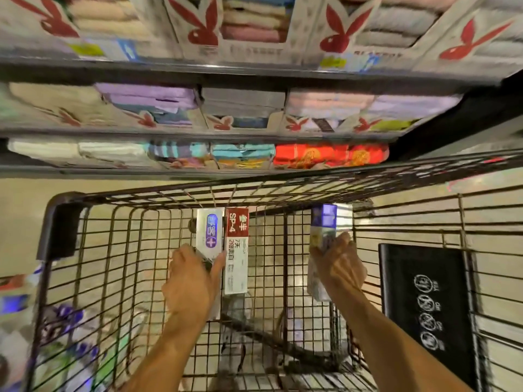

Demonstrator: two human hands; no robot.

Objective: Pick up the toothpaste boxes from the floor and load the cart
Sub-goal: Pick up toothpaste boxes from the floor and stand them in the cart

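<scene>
Inside the wire cart (60,224), the left grip (189,281) is curled round a white box with a purple label (209,232); a red-and-white box (237,250) lies tight against that box's right side. Nearer the cart's right wall, the right grip (339,267) grasps a blue-and-white box (324,224). A black panel (424,301) with round symbols sits at the cart's right side. Beyond the cart's far rim, shelves (169,70) carry folded towels

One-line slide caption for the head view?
Over the wire cart, the left hand grips a purple-labelled toothpaste box beside a red-and-white box; the right hand holds a blue box.
</scene>
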